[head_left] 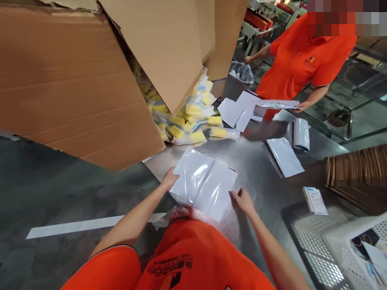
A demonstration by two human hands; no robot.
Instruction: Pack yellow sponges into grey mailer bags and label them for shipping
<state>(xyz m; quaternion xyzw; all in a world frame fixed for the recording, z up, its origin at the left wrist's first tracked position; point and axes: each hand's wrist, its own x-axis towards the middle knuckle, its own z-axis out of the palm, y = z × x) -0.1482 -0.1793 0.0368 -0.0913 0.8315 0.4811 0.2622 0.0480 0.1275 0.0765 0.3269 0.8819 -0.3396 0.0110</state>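
Observation:
A stack of glossy white plastic mailing bags (216, 187), creased down the middle, lies on the metal table in front of my body. My left hand (171, 178) grips its left edge, thumb on top and the other fingers hidden beneath. At the right edge, my right hand (243, 200) is closed in a pinch on the bags. Just beyond them, several yellow items in clear wrappers (190, 137) spill from a large cardboard box (90, 84) onto the table.
Across the metal table (250, 161), a co-worker in an orange shirt (305, 60) holds a white bag. More white bags (286, 157) lie at right, near a small stack of labels (315, 200), bundled flat cardboard (358, 173) and a white perforated basket (347, 249). Behind stands a lined bin (238, 82).

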